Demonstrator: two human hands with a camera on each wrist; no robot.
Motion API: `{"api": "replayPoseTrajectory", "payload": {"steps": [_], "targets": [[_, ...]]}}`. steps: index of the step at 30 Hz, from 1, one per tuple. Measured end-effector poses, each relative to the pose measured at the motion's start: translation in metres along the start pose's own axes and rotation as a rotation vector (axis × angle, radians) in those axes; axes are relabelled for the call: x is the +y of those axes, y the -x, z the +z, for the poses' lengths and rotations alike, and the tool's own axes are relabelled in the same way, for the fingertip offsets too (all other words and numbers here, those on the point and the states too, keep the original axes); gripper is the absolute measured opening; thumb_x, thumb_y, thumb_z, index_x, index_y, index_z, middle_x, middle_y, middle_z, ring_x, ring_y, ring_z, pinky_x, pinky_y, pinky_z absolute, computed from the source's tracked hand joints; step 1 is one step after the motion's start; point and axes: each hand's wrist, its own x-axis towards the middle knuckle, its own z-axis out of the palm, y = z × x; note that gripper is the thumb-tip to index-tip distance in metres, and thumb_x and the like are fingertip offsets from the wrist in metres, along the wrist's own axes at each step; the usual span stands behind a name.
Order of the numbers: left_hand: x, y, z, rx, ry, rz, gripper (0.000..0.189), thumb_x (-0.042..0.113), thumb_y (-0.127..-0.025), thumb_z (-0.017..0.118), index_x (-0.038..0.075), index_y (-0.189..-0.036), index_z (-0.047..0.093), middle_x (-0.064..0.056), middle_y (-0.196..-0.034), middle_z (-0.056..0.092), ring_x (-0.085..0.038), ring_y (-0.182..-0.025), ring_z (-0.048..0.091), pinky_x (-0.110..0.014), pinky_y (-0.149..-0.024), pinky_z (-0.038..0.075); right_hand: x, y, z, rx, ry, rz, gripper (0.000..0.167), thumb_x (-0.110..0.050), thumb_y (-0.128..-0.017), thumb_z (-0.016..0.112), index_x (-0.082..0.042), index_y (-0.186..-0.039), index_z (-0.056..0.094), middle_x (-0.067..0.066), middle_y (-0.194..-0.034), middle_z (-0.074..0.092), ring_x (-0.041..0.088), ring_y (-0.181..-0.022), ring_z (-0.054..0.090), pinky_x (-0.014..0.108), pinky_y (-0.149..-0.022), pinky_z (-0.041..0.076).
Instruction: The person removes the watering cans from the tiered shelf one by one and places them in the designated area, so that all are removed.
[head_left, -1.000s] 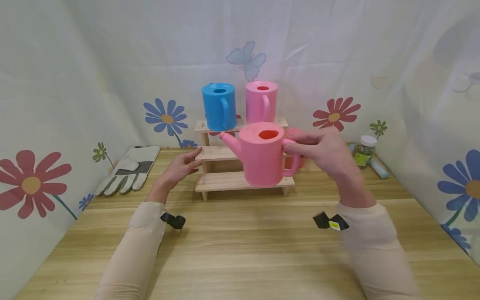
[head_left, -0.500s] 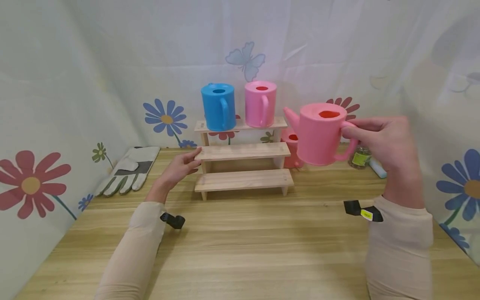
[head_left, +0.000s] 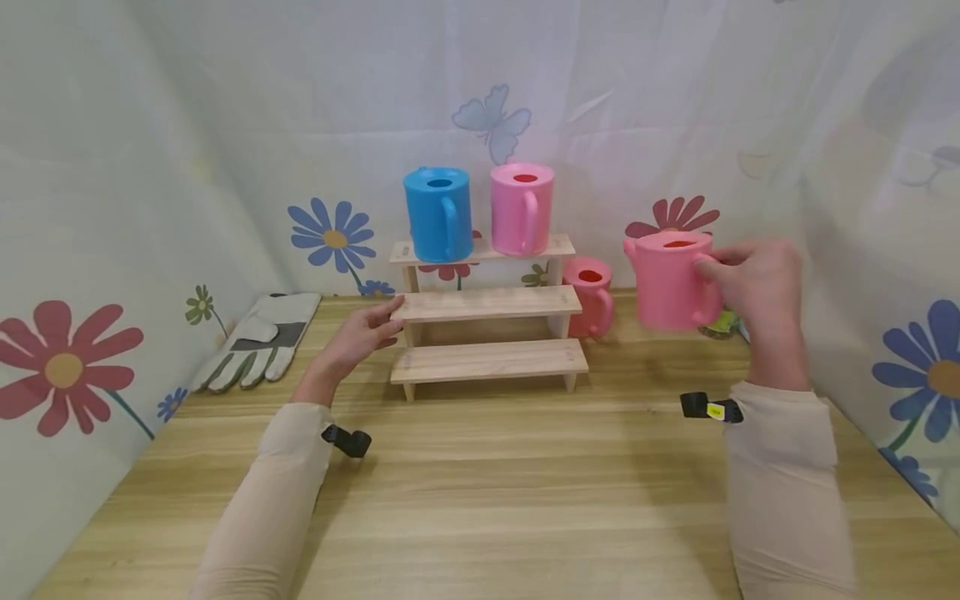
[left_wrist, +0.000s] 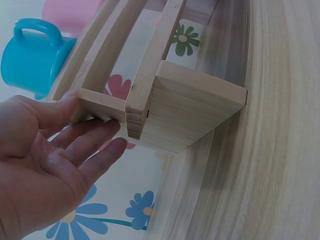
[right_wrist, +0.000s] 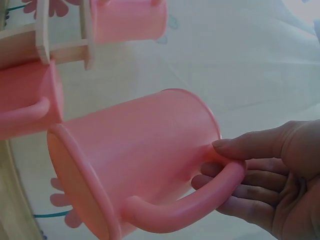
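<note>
A pink watering can point(head_left: 673, 287) hangs above the right part of the table, upright, its spout pointing away to the left. My right hand point(head_left: 765, 287) grips its handle point(right_wrist: 190, 212) with thumb and curled fingers. At the left end of a three-tier wooden shelf point(head_left: 487, 304), my left hand point(head_left: 358, 340) holds the middle board's end; the left wrist view shows its thumb and fingertips against the wood. A blue watering can point(head_left: 435, 218) and a light pink watering can point(head_left: 519, 221) stand on the top tier, handles facing me.
Another, darker pink watering can point(head_left: 588, 308) stands on the table just behind the shelf's right end. White-and-grey work gloves point(head_left: 262, 337) lie at the back left. A jar with a green label point(head_left: 723, 323) is partly hidden behind the held can. Flower-printed cloth point(head_left: 225, 150) encloses the table.
My right hand has carried the pink watering can from in front of the shelf to the right, then slightly lower and farther back, its spout swinging away from me. My left hand stays put.
</note>
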Motion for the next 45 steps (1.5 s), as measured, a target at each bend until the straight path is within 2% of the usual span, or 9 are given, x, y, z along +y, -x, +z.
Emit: {"api": "replayPoseTrajectory", "payload": {"steps": [7,14,19,21,30,34,38,41,45], "targets": [[-0.003,0.0,0.0,-0.001,-0.004,-0.002,0.056,0.018,-0.107,0.048,0.017,-0.159,0.026,-0.008,-0.165,0.019,-0.032,-0.146,0.029,-0.051,-0.113,0.036,0.014,-0.016,0.029,-0.067,0.024,0.051,0.042,-0.025,-0.098,0.064,0.006,-0.126,0.067,0.029,-0.112,0.067,0.037,-0.094,0.061,0.027,-0.064,0.055],[-0.003,-0.001,0.001,0.01,-0.006,-0.005,0.057,0.018,-0.107,0.049,0.016,-0.159,0.026,-0.008,-0.165,0.02,-0.032,-0.146,0.029,-0.052,-0.113,0.036,0.038,-0.03,0.058,-0.019,0.038,0.061,0.037,-0.022,-0.098,0.065,0.007,-0.12,0.07,0.028,-0.107,0.069,0.036,-0.085,0.061,0.029,-0.057,0.051],[-0.004,-0.001,0.002,0.018,-0.007,-0.013,0.057,0.018,-0.107,0.049,0.017,-0.159,0.027,-0.007,-0.164,0.021,-0.031,-0.146,0.03,-0.05,-0.113,0.037,0.053,-0.035,0.079,0.025,0.055,0.054,0.034,-0.021,-0.098,0.064,0.006,-0.117,0.071,0.026,-0.109,0.07,0.042,-0.102,0.061,0.044,-0.076,0.054],[-0.004,-0.001,0.002,0.019,-0.007,-0.012,0.056,0.018,-0.107,0.049,0.017,-0.159,0.028,-0.007,-0.164,0.021,-0.031,-0.146,0.03,-0.05,-0.113,0.038,0.056,-0.036,0.087,0.04,0.048,0.051,0.033,-0.021,-0.098,0.064,0.006,-0.116,0.072,0.025,-0.109,0.07,0.041,-0.103,0.063,0.047,-0.08,0.055],[-0.004,-0.001,0.001,0.014,-0.002,0.002,0.056,0.017,-0.107,0.049,0.016,-0.159,0.027,-0.009,-0.164,0.021,-0.033,-0.146,0.029,-0.052,-0.113,0.036,0.063,-0.038,0.11,0.034,-0.017,0.109,0.035,-0.022,-0.101,0.061,0.005,-0.122,0.069,0.025,-0.11,0.07,0.034,-0.092,0.063,0.04,-0.076,0.057],[-0.005,-0.002,0.001,0.02,-0.008,0.005,0.056,0.018,-0.107,0.049,0.016,-0.159,0.028,-0.01,-0.164,0.021,-0.033,-0.145,0.031,-0.052,-0.113,0.037,0.067,-0.039,0.113,0.017,0.028,0.103,0.033,-0.022,-0.101,0.062,0.006,-0.117,0.072,0.024,-0.105,0.071,0.034,-0.096,0.059,0.037,-0.072,0.051],[-0.005,-0.002,0.001,0.022,-0.017,0.005,0.057,0.018,-0.107,0.049,0.016,-0.159,0.027,-0.01,-0.164,0.021,-0.033,-0.146,0.03,-0.052,-0.112,0.038,0.07,-0.04,0.115,-0.004,0.065,0.105,0.032,-0.021,-0.1,0.063,0.006,-0.114,0.073,0.024,-0.106,0.071,0.035,-0.097,0.061,0.036,-0.072,0.051],[-0.004,-0.002,0.001,0.025,-0.018,0.003,0.057,0.018,-0.107,0.049,0.016,-0.159,0.027,-0.01,-0.164,0.021,-0.033,-0.146,0.03,-0.052,-0.112,0.038,0.07,-0.04,0.117,-0.013,0.055,0.117,0.033,-0.021,-0.1,0.063,0.006,-0.116,0.072,0.024,-0.109,0.071,0.033,-0.09,0.065,0.034,-0.067,0.054],[-0.002,-0.003,0.0,0.023,-0.02,0.004,0.056,0.017,-0.107,0.049,0.016,-0.159,0.028,-0.009,-0.164,0.021,-0.033,-0.145,0.03,-0.052,-0.112,0.037,0.07,-0.039,0.119,-0.013,0.05,0.126,0.031,-0.019,-0.099,0.063,0.007,-0.115,0.072,0.024,-0.106,0.071,0.031,-0.082,0.065,0.029,-0.059,0.052]]}}
